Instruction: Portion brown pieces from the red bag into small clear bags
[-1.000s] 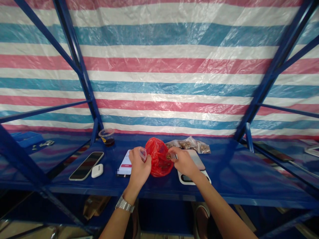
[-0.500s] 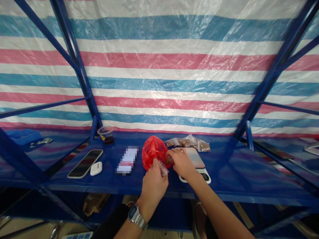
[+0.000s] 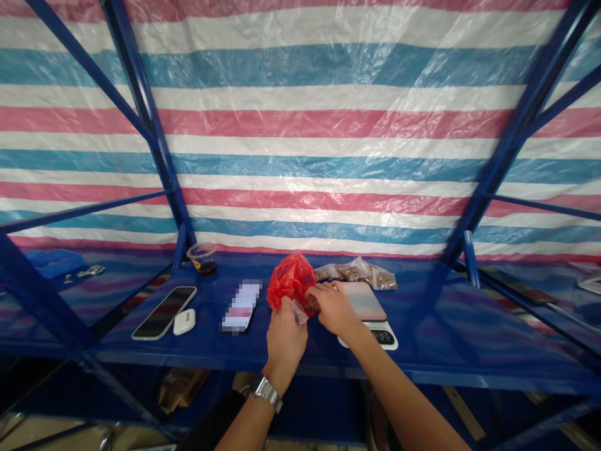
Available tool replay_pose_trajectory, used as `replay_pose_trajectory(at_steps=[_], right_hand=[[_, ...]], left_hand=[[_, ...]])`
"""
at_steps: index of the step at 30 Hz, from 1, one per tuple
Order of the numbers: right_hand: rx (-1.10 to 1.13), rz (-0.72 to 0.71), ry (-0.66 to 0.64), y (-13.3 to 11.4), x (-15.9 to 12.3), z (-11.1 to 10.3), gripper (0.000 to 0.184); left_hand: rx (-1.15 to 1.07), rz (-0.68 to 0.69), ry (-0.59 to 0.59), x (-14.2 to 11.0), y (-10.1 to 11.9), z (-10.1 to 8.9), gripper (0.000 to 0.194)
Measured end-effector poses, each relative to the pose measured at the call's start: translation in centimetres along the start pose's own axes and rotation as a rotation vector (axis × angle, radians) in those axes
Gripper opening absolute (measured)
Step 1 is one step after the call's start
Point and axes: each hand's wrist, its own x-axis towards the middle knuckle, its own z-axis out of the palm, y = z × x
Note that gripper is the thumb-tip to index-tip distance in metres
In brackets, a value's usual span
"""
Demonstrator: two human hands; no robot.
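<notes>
A crumpled red plastic bag (image 3: pixel 292 279) sits on the blue shelf in front of me. My left hand (image 3: pixel 286 338) is closed on a small clear plastic bag (image 3: pixel 299 312), held against the near side of the red bag. At the red bag's right edge, my right hand (image 3: pixel 333 308) has its fingers bent together, and small brown pieces (image 3: pixel 310 304) show by the fingertips. Whatever those fingers grip is too small to make out. Under and beside the right hand lies a white digital scale (image 3: pixel 387 338) with a shiny flat plate (image 3: pixel 365 302).
Several clear bags of brown pieces (image 3: pixel 355 270) lie behind the scale. Leftward are a phone with a blurred screen (image 3: pixel 241 307), a white earbud case (image 3: pixel 184 321), a dark phone (image 3: pixel 164 313) and a cup of dark liquid (image 3: pixel 203 260). Blue metal posts (image 3: pixel 159 147) frame the shelf (image 3: pixel 451 351).
My view has tilted and shifted slightly. Both hands have moved a little leftward together with the small clear bag, and the right fingertips stay by the red bag.
</notes>
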Motion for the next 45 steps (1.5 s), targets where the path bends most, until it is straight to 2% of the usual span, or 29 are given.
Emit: replay_pose_trajectory(at_steps=[4,6,10,14,17,20,23,26,29,33,36,39,45], right_hand=[[0.051,-0.031,-0.008,-0.8,0.4,0.2,0.034],[0.086,-0.04,-0.013,-1.1,0.5,0.3,0.033],[0.171,-0.018,-0.017,-1.4,0.5,0.6,0.038],[0.248,0.068,-0.023,-1.1,0.4,0.8,0.045],[0.314,0.162,0.0,-0.4,0.5,0.6,0.044],[0.444,0.205,0.082,0.3,0.6,0.1,0.039],[0.648,0.125,0.167,0.3,0.6,-0.5,0.034],[0.789,0.025,0.176,-0.3,0.4,-0.9,0.035],[0.733,-0.057,0.16,-1.1,0.0,-1.3,0.038],[0.586,-0.163,0.121,-1.7,-0.5,-2.0,0.045],[0.615,-0.188,0.159,-2.0,-0.5,-2.4,0.049],[0.668,-0.217,0.203,-2.0,-0.3,-2.5,0.043],[0.614,-0.255,0.212,-1.8,-0.3,-2.1,0.043]], left_hand=[[-0.419,0.011,0.081,1.5,-0.6,0.9,0.019],[-0.528,-0.006,0.124,2.2,-1.0,1.3,0.021],[-0.598,-0.042,0.169,3.2,-1.8,1.8,0.025],[-0.655,-0.036,0.18,3.3,-1.9,1.5,0.026],[-0.668,0.025,0.171,3.0,-1.7,0.9,0.024],[-0.641,0.124,0.179,2.7,-1.4,0.3,0.019],[-0.563,0.189,0.176,2.4,-1.4,0.2,0.013],[-0.498,0.202,0.128,2.3,-1.5,0.4,0.006],[-0.458,0.197,0.095,2.1,-1.5,0.5,0.004],[-0.405,0.163,0.066,1.9,-1.2,0.4,0.012],[-0.401,0.158,0.048,1.9,-1.0,0.2,0.018],[-0.438,0.177,0.048,1.9,-0.7,-0.1,0.014],[-0.574,0.233,0.02,1.9,-0.3,0.0,0.022]])
